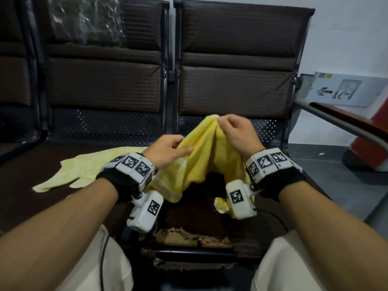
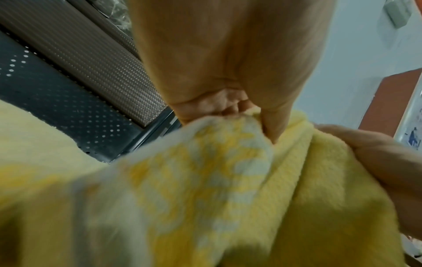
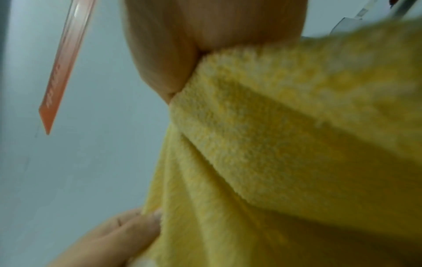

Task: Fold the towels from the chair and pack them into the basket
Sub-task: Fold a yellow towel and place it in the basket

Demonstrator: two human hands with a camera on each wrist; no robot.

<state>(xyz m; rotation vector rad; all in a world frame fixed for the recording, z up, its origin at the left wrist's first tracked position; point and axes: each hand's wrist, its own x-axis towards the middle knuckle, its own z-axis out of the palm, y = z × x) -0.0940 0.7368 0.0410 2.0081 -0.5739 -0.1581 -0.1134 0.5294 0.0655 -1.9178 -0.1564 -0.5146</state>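
A bright yellow towel (image 1: 201, 156) hangs bunched between both hands above the dark chair seat (image 1: 199, 211). My right hand (image 1: 233, 133) pinches the towel's top edge at the highest point. Lower and to the left, my left hand (image 1: 170, 148) grips another part of its edge, thumb on top. In the left wrist view the towel (image 2: 228, 189) shows a yellow-and-white patterned border held in the curled fingers (image 2: 219, 104). The right wrist view is filled by towel (image 3: 285, 135) under the palm. A pale yellow towel (image 1: 84, 166) lies spread on the seat to the left. No basket is in view.
Two dark padded chair backs (image 1: 235, 59) stand ahead against a white wall. A metal armrest (image 1: 336, 122) runs along the right side. The seat's front edge (image 1: 189, 238) is torn, with frayed padding showing. My knees in light trousers (image 1: 315, 265) sit below.
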